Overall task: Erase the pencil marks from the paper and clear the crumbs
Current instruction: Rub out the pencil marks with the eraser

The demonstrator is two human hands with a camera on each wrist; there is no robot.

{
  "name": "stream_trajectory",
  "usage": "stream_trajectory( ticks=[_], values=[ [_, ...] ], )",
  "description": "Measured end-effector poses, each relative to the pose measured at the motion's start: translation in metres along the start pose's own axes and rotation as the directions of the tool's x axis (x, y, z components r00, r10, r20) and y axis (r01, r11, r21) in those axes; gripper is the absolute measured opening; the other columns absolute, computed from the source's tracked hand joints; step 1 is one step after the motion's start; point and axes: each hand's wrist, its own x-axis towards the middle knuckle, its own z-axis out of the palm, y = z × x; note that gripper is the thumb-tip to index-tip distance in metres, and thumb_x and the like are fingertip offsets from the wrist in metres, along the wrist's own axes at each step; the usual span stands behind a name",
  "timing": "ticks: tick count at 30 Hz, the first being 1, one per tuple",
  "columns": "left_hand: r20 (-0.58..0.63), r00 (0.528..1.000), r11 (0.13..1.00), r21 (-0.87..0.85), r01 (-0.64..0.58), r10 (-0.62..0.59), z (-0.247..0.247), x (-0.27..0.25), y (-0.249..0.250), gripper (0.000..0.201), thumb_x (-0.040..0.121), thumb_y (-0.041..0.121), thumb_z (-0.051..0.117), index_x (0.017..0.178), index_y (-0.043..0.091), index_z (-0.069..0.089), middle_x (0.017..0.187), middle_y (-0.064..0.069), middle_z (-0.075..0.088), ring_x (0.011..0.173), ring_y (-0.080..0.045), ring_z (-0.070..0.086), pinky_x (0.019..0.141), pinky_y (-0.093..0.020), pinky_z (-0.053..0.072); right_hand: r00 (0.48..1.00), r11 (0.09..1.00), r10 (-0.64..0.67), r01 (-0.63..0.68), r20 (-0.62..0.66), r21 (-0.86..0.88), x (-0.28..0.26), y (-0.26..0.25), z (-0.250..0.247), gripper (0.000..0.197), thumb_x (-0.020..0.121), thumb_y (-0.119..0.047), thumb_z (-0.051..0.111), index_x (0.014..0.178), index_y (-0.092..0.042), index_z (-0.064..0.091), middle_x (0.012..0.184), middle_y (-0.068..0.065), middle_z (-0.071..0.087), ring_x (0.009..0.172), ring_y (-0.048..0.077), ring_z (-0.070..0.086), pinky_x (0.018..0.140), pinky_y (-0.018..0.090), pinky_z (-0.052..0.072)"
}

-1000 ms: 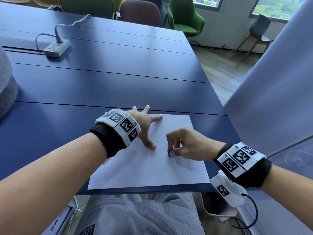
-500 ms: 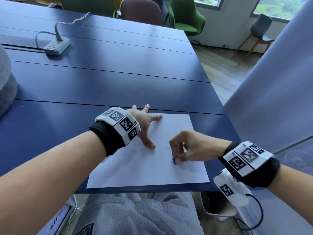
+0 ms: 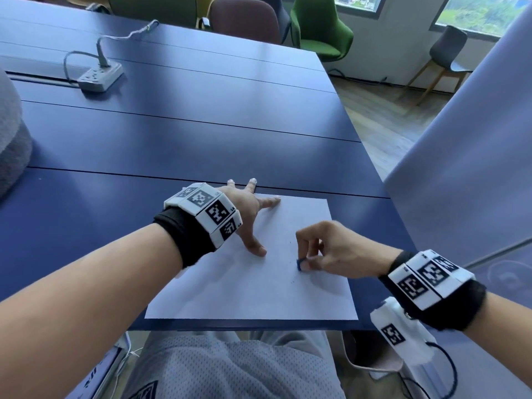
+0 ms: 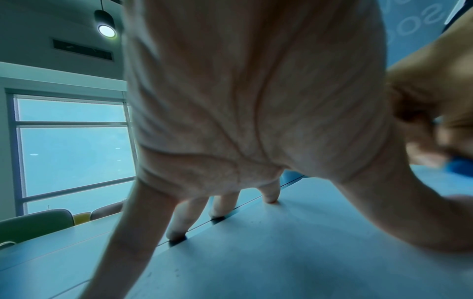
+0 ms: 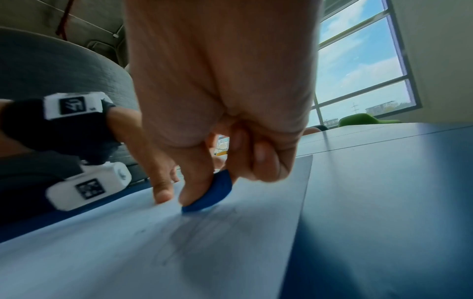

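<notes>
We see a white sheet of paper (image 3: 253, 272) lying flat on the dark blue surface (image 3: 178, 151), right at the edge closest to us. Its long side runs away from us, and its far edge sits just by a thin seam line in the surface.

Our left hand (image 3: 244, 214) presses down on the far left part of the paper. Its fingers (image 4: 176, 220) are straight and spread apart, and two of the tips reach past the paper onto the surface.

Our right hand (image 3: 331, 249) is over the right side of the paper, near the thumb of the left hand. Its fingers (image 5: 197, 182) are curled and pinch a small blue eraser (image 5: 212, 194). The eraser stands tilted, its bottom edge touching the paper.

There are faint grey pencil marks (image 5: 204, 238) on the paper just beside the eraser, closer to us. A few tiny dark crumbs (image 3: 293, 280) lie near it too.

Far from the paper, at the back left of the surface, sits a grey power strip (image 3: 100, 76) with its cord.
</notes>
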Motion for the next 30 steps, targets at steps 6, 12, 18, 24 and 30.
stream_trajectory(
  ticks=[6,12,18,24,30],
  values=[
    [0.001,1.0,1.0,0.006,0.002,-0.002,0.0,0.001,0.0,0.125,0.06,0.073,0.074,0.147,0.051,-0.014,0.16,0.0,-0.022,0.145,-0.045,-0.007,0.11,-0.066,0.02,0.988,0.999,0.019,-0.023,-0.154,-0.026,0.006,0.003,-0.006,0.013,0.078,-0.017,0.074,0.072,-0.019,0.063,0.074,0.001,0.064,0.054,0.005,0.047,0.053,0.016,0.037],
    [0.008,1.0,1.0,0.019,-0.004,0.004,-0.001,-0.001,0.002,0.125,0.062,0.071,0.074,0.149,0.048,-0.013,0.16,-0.002,-0.023,0.145,-0.045,-0.007,0.11,-0.066,0.021,0.997,1.0,0.026,-0.025,0.067,-0.016,0.005,0.002,-0.013,0.012,0.076,-0.019,0.075,0.072,-0.02,0.064,0.073,0.007,0.065,0.058,0.008,0.05,0.055,0.025,0.041],
    [-0.051,0.994,0.989,0.119,-0.085,0.092,-0.001,0.001,0.011,0.122,0.067,0.059,0.079,0.155,0.034,-0.002,0.162,-0.006,-0.013,0.142,-0.039,0.013,0.102,-0.056,0.039,0.965,0.997,0.076,-0.078,-0.251,0.001,0.05,0.012,-0.036,0.01,0.081,-0.021,0.073,0.085,-0.021,0.064,0.068,-0.008,0.062,0.061,0.004,0.055,0.056,0.018,0.039],
    [0.011,0.997,0.983,0.169,-0.071,0.07,-0.005,0.007,0.015,0.125,0.067,0.059,0.079,0.151,0.042,-0.012,0.161,-0.011,-0.014,0.139,-0.044,0.017,0.1,-0.061,0.04,0.952,0.998,0.041,-0.05,-0.303,-0.022,0.056,0.02,-0.037,0.009,0.08,-0.021,0.074,0.08,-0.023,0.064,0.067,-0.009,0.061,0.062,0.004,0.054,0.061,0.021,0.039],
    [0.012,0.998,0.982,0.18,-0.057,0.056,-0.004,0.009,0.017,0.125,0.068,0.058,0.079,0.151,0.041,-0.013,0.161,-0.01,-0.016,0.141,-0.042,0.017,0.098,-0.06,0.041,0.994,0.998,-0.034,0.029,-0.101,-0.054,0.048,0.01,-0.035,0.008,0.077,-0.017,0.076,0.076,-0.02,0.068,0.065,-0.008,0.059,0.051,0.0,0.048,0.049,0.011,0.036]
  ],
)
